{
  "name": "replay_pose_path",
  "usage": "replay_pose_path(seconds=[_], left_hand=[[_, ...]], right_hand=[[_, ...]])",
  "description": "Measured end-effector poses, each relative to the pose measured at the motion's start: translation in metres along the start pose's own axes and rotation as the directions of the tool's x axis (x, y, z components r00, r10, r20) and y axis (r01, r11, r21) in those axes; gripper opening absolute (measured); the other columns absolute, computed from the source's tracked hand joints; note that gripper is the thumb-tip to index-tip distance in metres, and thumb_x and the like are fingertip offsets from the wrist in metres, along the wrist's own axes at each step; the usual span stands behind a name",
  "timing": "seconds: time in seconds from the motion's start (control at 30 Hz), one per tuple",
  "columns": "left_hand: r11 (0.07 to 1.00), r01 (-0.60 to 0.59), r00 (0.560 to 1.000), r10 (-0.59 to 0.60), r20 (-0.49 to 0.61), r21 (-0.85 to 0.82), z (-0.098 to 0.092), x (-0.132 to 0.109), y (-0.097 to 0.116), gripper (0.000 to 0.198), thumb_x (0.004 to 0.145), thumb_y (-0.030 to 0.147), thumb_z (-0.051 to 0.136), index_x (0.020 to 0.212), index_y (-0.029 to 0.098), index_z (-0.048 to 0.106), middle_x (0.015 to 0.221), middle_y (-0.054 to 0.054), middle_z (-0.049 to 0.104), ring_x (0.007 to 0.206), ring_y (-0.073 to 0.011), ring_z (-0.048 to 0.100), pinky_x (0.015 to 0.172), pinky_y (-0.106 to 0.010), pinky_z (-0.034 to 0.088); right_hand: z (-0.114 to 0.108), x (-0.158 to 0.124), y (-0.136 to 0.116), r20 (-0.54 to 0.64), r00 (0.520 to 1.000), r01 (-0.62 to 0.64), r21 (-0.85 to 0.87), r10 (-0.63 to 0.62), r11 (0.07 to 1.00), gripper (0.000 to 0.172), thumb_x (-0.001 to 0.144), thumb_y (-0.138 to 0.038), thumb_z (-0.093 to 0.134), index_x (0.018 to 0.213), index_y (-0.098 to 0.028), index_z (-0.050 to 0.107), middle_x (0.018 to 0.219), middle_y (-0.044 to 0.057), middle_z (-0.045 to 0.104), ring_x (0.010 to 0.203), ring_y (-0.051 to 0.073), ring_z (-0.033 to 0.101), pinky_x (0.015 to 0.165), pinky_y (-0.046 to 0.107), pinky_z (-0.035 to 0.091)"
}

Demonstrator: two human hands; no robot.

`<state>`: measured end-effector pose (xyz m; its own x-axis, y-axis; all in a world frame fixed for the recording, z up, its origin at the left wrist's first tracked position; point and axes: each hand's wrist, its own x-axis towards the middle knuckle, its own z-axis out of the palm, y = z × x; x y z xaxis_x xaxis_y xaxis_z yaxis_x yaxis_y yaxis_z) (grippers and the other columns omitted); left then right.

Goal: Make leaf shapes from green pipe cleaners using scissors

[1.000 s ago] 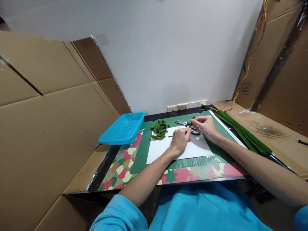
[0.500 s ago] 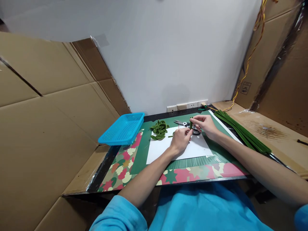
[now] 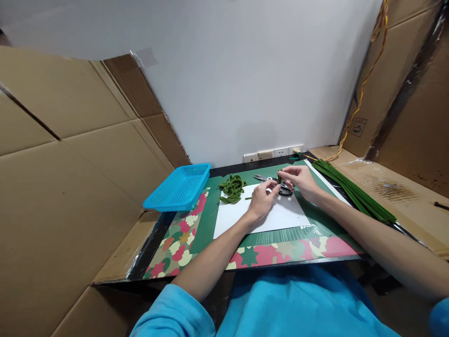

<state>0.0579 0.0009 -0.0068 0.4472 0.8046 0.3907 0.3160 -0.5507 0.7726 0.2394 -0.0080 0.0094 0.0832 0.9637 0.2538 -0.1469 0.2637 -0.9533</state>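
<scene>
Between the fingertips of both hands a short green pipe cleaner (image 3: 279,178) stands roughly upright. My left hand (image 3: 262,200) pinches its lower end, above a white sheet of paper (image 3: 273,219). At its upper end are the closed fingertips of my right hand (image 3: 302,181). Scissors (image 3: 260,178) with dark handles lie just behind, partly hidden by the hands. Left of my left hand sits a pile of bent green pipe cleaner pieces (image 3: 233,184), with leaf-shaped loops (image 3: 230,200) at its front. A small green piece (image 3: 249,198) pokes out beside my left hand.
A blue plastic basket (image 3: 168,208) stands at the table's left edge. Long green pipe cleaners (image 3: 354,193) lie bundled at the right. Sockets (image 3: 280,153) with a plugged-in yellow cord (image 3: 361,93) line the white wall. Cardboard panels (image 3: 70,187) flank both sides.
My left hand has shifted slightly up, and its fingers have opened a little around the pipe cleaner's lower end. My right hand has moved slightly to the right.
</scene>
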Motion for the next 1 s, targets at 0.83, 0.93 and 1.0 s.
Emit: replay_pose_path(seconds=[0.83, 0.93, 1.0], left_hand=[[0.986, 0.103, 0.995, -0.101, 0.018, -0.129, 0.0006, 0.0010, -0.0019, 0.040, 0.100, 0.056, 0.063, 0.089, 0.018, 0.070, 0.074, -0.001, 0.068, 0.064, -0.0154, 0.062, 0.060, -0.025, 0.050], [0.980, 0.116, 0.993, -0.112, 0.037, -0.159, 0.0008, 0.0010, -0.0033, 0.038, 0.099, 0.055, 0.063, 0.096, 0.018, 0.071, 0.076, -0.001, 0.070, 0.057, -0.0130, 0.060, 0.054, -0.024, 0.048], [0.975, 0.128, 0.991, -0.121, 0.049, -0.182, 0.0008, 0.0010, -0.0043, 0.037, 0.099, 0.054, 0.063, 0.100, 0.018, 0.071, 0.078, -0.001, 0.070, 0.049, -0.0109, 0.056, 0.048, -0.023, 0.045]], right_hand=[[0.0006, 0.0013, 0.0075, 0.071, 0.997, -0.032, -0.020, 0.033, 0.999, 0.050, 0.069, -0.066, 0.089, 0.073, -0.019, 0.071, 0.057, 0.000, 0.065, 0.040, 0.011, 0.048, 0.037, 0.027, 0.038], [0.0007, 0.0014, 0.0077, 0.087, 0.996, -0.031, -0.026, 0.033, 0.999, 0.052, 0.068, -0.067, 0.090, 0.072, -0.019, 0.071, 0.056, 0.000, 0.064, 0.040, 0.011, 0.047, 0.037, 0.026, 0.037], [0.0007, 0.0015, 0.0081, 0.089, 0.996, -0.027, -0.032, 0.030, 0.999, 0.052, 0.067, -0.067, 0.090, 0.071, -0.019, 0.070, 0.056, 0.000, 0.065, 0.040, 0.010, 0.047, 0.037, 0.025, 0.036]])
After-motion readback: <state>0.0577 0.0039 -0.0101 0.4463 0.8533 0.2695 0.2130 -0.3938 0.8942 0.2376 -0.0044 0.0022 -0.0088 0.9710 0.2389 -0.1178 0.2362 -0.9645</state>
